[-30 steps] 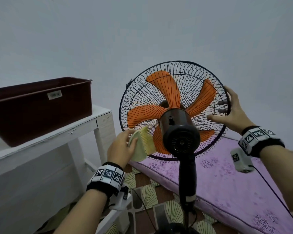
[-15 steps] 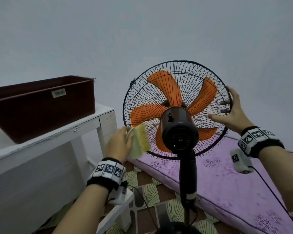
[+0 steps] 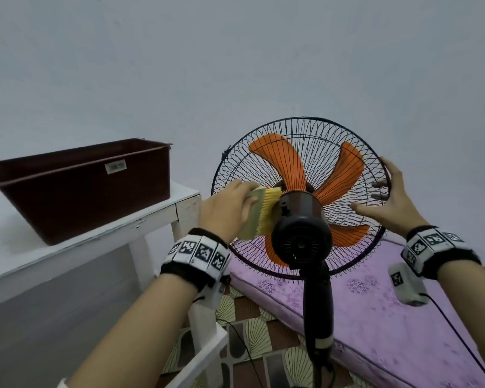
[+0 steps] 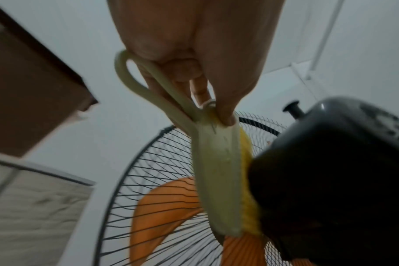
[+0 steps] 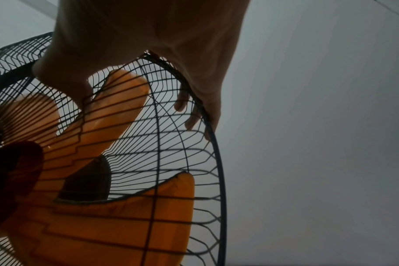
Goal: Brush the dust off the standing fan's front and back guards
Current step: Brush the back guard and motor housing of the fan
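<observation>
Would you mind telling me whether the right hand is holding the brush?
No, the right hand grips the fan guard's rim, while the left hand holds the brush.

White wooden table (image 3: pixel 118 233) at left: dark red-brown plastic bin (image 3: pixel 84 189) sits on top, label on side. Purple floral mattress (image 3: pixel 389 326) lies on patterned floor mat (image 3: pixel 252 340). Standing fan's pole (image 3: pixel 318 309) rises from floor; base mostly hidden.
</observation>
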`<action>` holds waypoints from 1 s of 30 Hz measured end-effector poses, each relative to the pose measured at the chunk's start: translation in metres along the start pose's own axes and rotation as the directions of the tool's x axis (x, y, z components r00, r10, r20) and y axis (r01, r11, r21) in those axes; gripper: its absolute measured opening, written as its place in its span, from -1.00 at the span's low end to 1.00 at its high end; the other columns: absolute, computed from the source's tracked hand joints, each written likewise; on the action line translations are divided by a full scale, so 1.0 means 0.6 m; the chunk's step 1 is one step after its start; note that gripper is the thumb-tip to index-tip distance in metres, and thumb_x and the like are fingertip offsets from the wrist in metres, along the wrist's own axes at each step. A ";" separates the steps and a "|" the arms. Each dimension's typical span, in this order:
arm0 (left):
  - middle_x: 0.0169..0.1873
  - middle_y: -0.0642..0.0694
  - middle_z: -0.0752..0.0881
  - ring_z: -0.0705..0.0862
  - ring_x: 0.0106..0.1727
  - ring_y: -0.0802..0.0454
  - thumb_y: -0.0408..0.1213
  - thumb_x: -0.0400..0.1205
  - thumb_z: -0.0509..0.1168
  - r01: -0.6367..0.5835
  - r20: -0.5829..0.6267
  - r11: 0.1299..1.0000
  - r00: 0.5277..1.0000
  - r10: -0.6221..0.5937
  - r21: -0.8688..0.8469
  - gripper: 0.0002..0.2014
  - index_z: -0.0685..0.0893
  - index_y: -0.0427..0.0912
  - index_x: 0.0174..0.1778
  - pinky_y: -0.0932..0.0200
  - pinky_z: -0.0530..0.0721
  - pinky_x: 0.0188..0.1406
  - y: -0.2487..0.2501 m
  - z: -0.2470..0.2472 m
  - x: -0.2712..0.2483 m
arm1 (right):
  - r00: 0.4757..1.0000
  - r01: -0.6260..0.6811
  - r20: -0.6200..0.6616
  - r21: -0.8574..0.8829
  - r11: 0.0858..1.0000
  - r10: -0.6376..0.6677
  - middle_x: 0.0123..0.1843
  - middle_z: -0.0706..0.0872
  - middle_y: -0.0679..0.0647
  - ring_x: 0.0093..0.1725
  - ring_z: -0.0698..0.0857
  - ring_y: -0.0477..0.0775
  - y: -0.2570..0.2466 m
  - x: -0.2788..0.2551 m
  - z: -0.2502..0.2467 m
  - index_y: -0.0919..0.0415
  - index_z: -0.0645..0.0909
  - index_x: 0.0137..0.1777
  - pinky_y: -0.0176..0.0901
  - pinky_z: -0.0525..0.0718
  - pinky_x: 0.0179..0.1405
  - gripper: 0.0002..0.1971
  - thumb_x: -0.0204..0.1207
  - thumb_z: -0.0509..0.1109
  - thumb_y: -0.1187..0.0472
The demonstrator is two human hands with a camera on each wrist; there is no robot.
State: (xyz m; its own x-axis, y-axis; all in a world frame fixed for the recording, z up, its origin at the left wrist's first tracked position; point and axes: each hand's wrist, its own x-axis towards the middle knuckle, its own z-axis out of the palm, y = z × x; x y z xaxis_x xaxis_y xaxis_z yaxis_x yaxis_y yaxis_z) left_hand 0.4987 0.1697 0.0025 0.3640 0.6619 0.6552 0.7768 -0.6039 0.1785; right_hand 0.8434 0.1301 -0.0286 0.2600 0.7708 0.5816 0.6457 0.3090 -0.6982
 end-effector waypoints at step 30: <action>0.10 -0.09 0.60 0.70 -0.05 -0.17 -0.09 0.68 0.19 0.225 -0.164 0.967 0.965 -0.204 0.121 -0.69 0.61 0.04 0.33 0.03 0.52 -0.24 -0.112 -0.062 0.003 | 0.999 0.005 -0.032 -0.029 1.000 -0.006 0.53 0.31 0.09 0.33 0.50 0.22 0.001 0.001 0.007 -0.51 0.01 0.48 0.19 0.60 0.25 0.09 0.25 0.71 0.22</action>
State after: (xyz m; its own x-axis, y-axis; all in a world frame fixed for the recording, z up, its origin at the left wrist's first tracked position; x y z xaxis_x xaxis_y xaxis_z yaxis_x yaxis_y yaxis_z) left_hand 0.4283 0.1948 0.0189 0.1088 0.6892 0.7163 0.8952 -0.3812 0.2308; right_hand 0.8407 0.1331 -0.0305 0.2788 0.7508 0.5988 0.6677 0.2966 -0.6828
